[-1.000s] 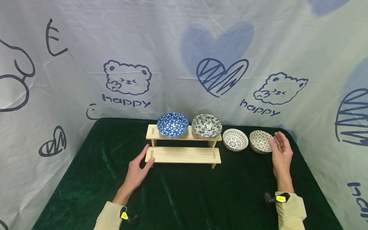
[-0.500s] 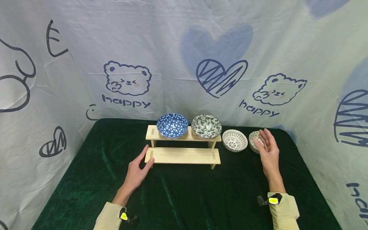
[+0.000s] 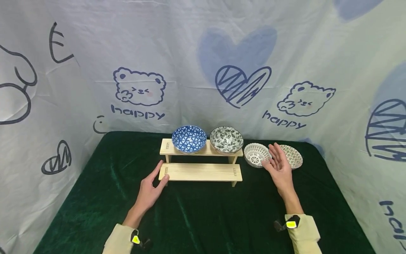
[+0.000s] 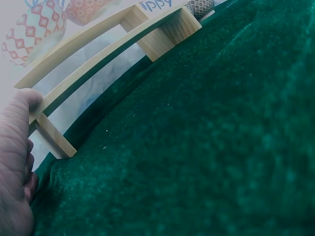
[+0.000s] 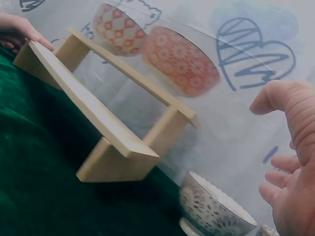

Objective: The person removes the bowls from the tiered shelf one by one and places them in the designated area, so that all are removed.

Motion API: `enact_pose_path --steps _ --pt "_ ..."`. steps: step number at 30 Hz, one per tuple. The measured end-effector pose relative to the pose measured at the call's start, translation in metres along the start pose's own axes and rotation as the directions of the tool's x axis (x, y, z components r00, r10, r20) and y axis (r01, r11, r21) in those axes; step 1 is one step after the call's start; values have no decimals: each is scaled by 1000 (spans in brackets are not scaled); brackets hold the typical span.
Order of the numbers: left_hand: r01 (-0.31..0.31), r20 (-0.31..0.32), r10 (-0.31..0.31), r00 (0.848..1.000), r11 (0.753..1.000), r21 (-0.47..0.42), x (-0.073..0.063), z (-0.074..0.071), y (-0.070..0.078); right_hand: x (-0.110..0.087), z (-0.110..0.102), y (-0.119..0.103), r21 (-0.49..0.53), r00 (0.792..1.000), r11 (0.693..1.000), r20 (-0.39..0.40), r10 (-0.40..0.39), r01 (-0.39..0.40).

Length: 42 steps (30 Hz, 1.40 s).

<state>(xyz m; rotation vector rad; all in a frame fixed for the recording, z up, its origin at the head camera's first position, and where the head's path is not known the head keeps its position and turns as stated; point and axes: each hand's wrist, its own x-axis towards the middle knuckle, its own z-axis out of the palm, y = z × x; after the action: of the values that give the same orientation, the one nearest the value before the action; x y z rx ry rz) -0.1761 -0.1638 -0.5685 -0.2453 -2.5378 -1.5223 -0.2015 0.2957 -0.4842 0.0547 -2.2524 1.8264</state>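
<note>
Wooden shelving (image 3: 200, 172) in two tiers stood toward the back of the green cloth (image 3: 209, 218), and at its left end I saw the left hand (image 3: 149, 191), thumb and forefinger spread, touching the lower board. On the upper board sat a blue bowl (image 3: 189, 139), then a leaf-patterned bowl (image 3: 226, 139). Right of the shelving, a white bowl (image 3: 255, 154) rested on the cloth; the right hand (image 3: 280, 173) was at its right side, fingers loosely extended, though from my distance I couldn't tell whether the thumb touched it. Farthest right sat a lattice-patterned bowl (image 3: 294, 157), partly hidden by that hand.
</note>
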Motion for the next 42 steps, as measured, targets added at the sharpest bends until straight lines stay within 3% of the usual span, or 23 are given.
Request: enact_pose_path --steps 6,21,32,42 --pt "2 -5 -2 1000 1000 -7 -1 -2 0 2 21 -7 12 995 999 86 -51 50" --pt "15 5 -15 1000 1000 7 -1 0 1 8 67 -21 46 975 994 198 -105 97" --pt "13 -1 -13 1000 1000 2 -1 -1 4 17 82 -29 64 969 994 226 -104 92" --pt "3 -4 -3 1000 1000 4 -1 0 3 20 96 -34 72 983 997 177 -42 30"
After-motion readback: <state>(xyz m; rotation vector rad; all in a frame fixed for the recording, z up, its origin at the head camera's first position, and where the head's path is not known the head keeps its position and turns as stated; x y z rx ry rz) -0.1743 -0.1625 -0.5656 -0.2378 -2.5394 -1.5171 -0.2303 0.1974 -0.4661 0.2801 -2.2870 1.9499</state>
